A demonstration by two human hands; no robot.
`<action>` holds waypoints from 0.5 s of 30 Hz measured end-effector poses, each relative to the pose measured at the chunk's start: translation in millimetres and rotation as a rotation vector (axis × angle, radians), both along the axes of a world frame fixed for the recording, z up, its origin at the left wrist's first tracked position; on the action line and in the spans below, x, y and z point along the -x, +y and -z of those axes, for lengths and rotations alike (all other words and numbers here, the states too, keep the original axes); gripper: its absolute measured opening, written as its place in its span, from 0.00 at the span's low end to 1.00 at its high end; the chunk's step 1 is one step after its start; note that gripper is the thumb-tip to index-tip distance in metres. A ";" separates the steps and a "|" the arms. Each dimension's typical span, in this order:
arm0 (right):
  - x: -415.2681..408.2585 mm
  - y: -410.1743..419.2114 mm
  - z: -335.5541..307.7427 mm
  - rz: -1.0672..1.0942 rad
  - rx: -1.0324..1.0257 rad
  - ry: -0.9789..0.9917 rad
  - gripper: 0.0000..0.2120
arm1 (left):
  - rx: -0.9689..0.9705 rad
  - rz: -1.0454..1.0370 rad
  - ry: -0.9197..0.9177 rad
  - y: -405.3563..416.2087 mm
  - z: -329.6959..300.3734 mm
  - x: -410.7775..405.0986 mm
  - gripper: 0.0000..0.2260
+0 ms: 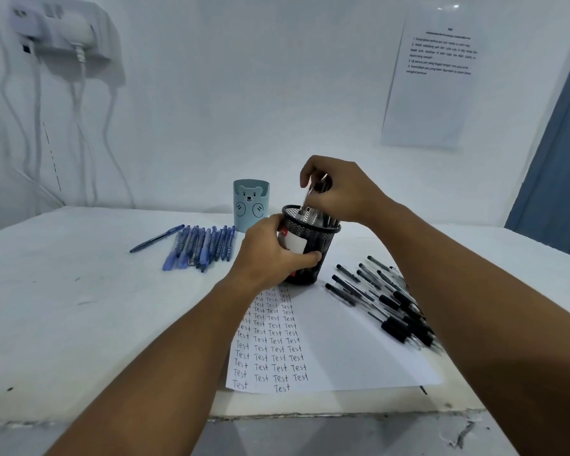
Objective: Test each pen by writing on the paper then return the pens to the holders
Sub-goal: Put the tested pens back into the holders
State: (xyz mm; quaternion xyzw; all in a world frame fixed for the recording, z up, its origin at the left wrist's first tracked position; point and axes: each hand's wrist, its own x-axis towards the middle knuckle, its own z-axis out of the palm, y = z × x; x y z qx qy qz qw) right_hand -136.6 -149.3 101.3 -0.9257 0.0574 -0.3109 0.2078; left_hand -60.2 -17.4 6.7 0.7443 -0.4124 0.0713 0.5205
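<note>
Two bare forearms reach in from the bottom edge over a white table (63, 291) with a matte, slightly scuffed top and a chipped front lip. Between them lies a flat sheet of paper (352, 350), its left part filled with columns of the handwritten word "Test".

At the left, a row of slim blue pens (199, 246) lies side by side on the table, one darker pen angled away from the rest. Behind them stands a smooth pale-blue holder (250, 205), cylindrical, with a bear face printed on it.

The left hand (270, 255) curls around the side of a black wire-mesh holder (313, 248), a round cup with a white label, standing at the paper's far edge. Above its rim, the right hand (343, 192) grips a bunch of black pens (316, 199), fingers curled round their upper ends, the lower ends already inside the mesh cup.

To the right, a loose heap of black capped pens (389, 304) lies across the paper's right edge.
</note>
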 end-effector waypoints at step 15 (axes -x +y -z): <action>68.6 -28.1 12.6 0.658 0.017 1.020 0.35 | 0.001 -0.087 -0.169 3.5 -0.5 -13.3 0.28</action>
